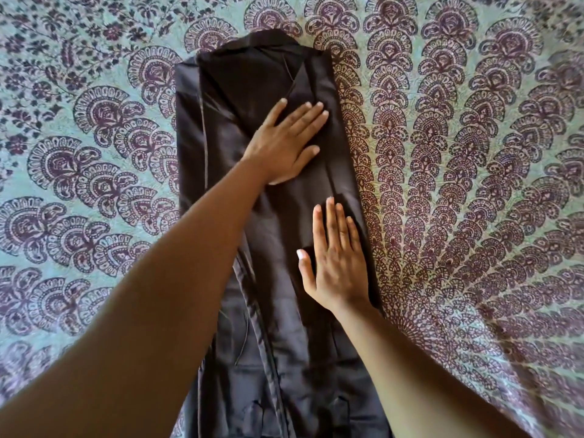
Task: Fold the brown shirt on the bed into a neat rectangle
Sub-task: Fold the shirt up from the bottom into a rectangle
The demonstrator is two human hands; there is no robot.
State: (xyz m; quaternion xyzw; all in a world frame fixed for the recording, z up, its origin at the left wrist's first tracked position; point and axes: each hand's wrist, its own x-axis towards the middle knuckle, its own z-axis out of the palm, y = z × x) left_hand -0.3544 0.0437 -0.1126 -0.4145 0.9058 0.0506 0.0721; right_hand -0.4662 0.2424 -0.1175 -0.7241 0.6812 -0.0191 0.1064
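The left forearm (142,311) lies nearest, crossing from the near left corner toward the middle. The right forearm (426,374) comes in from the near right.

The brown shirt (234,90) lies flat on the bed, about in the middle of the view. It is laid out as one long, narrow strip that runs from the near edge of the picture away to the far side. Both of its long sides are turned in over the middle, and the overlapping layers show as slanted edges and creases down its length. The far end narrows to a rounded top. A pale seam line runs down the left side of the strip, and a loose thread (243,343) hangs on the cloth near the left forearm.

The left grip (284,143), a bare hand, lies palm down on the far half of the shirt. Its fingers are straight and slightly spread, pointing far and to the right. It presses on the cloth and holds nothing.

The right grip (338,263) lies palm down on the shirt's right side, nearer than the left one. Its fingers are straight and close together, pointing away, with the thumb out to the left. It too holds nothing.

The two are near each other but apart.

Around the shirt on every side spreads the bedspread (458,153), pale green with a dark purple fan and flower print.
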